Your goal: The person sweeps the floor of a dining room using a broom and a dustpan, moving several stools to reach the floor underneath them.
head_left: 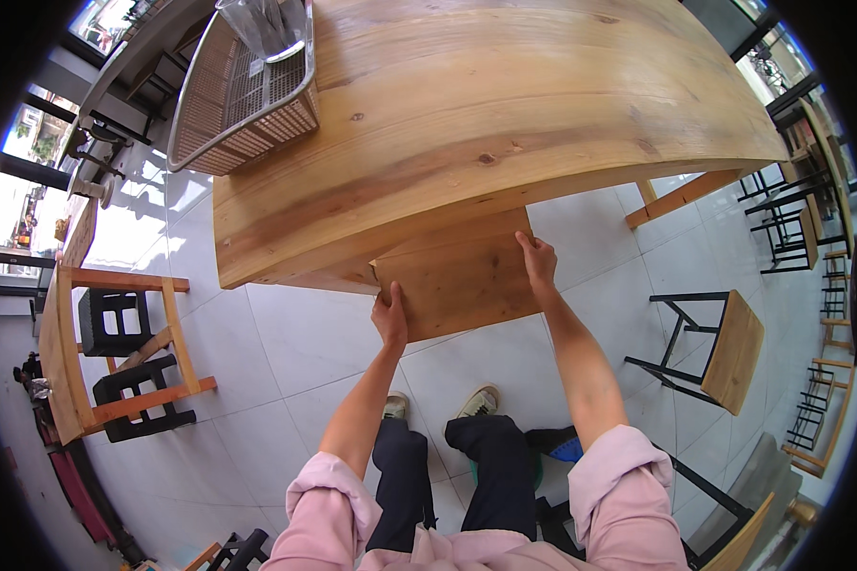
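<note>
A flat, squarish wooden panel [462, 290] with brown knots juts out from under the near edge of the wooden table [543, 105]. Its far part is hidden by the tabletop, and I cannot tell what lies beneath it. My left hand [390, 312] grips the panel's left edge, thumb on top. Across from it, my right hand [537, 259] holds the right edge, closer to the table, with its thumb also on the upper face. Both arms reach forward, the pink sleeves rolled to the elbows.
A plastic basket [248, 143] with clear glasses [267, 33] stands at the table's left end. A stool [733, 352] with black legs is on the right. Left, black stools [114, 324] sit under another wooden table [62, 362]. White tiles [295, 343] cover the floor.
</note>
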